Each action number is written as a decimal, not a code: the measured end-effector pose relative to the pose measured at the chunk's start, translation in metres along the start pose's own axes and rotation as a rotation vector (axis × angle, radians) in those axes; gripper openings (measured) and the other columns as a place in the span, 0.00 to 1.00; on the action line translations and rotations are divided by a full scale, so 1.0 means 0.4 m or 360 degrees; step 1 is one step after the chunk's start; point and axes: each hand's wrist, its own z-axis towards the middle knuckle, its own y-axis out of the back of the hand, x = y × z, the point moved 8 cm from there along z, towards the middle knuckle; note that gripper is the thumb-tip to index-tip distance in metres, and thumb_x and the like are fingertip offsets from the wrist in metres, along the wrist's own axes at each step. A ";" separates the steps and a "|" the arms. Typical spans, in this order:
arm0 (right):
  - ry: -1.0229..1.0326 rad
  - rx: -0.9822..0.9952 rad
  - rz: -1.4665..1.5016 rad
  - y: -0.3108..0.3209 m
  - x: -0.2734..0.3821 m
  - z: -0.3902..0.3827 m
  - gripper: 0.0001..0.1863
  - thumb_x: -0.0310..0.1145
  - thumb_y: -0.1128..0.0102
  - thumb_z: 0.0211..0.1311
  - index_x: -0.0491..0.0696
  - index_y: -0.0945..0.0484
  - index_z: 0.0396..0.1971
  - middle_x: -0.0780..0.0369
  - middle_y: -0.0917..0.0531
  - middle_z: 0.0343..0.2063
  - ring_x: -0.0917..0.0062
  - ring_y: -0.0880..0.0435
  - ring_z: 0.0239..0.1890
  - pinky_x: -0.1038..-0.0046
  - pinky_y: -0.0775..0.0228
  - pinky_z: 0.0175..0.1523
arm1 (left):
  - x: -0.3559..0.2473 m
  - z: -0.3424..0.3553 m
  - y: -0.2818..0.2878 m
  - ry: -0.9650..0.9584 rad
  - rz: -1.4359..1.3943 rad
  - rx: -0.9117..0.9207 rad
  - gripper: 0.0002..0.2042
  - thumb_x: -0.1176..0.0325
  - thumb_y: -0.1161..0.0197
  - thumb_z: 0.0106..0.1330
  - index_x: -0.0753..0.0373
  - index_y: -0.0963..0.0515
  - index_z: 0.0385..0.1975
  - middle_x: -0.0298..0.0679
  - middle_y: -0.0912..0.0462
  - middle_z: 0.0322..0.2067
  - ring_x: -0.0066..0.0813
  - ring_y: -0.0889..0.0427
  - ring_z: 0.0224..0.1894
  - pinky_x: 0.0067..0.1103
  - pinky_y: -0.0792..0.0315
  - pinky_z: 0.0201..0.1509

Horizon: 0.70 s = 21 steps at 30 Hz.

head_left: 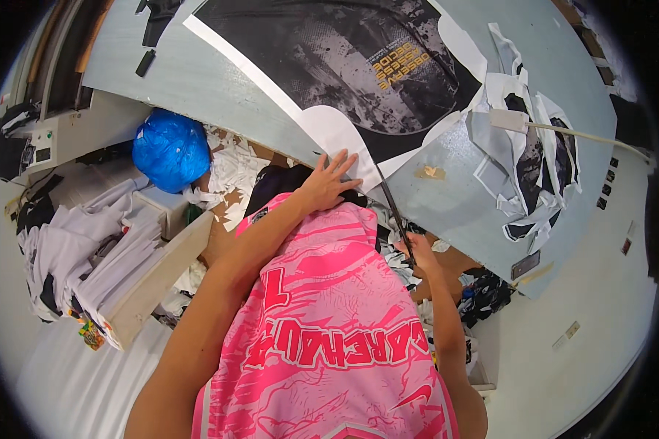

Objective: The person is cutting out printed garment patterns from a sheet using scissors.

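Note:
My left hand lies with fingers spread on the white margin of a black fabric panel with grey mottling and gold print, at the table's near edge. My right hand, lower right of it, is closed on the handles of long black scissors. Their blades point up toward the panel's white corner, beside my left fingers.
Cut printed scraps lie right on the pale table, with a white plug block, cable and phone. At left are a blue plastic bag and stacked white fabric. Paper scraps litter the space below.

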 end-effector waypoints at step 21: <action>-0.0067 0.0017 0.0300 -0.035 0.134 0.055 0.22 0.45 0.28 0.68 0.48 0.24 0.19 0.74 0.30 0.13 0.88 0.30 0.17 0.78 0.43 0.24 | 0.006 0.002 -0.004 0.0020 -0.0041 -0.0035 0.31 0.54 0.29 0.61 0.37 0.25 0.68 0.45 0.53 0.81 0.52 0.55 0.82 0.56 0.45 0.75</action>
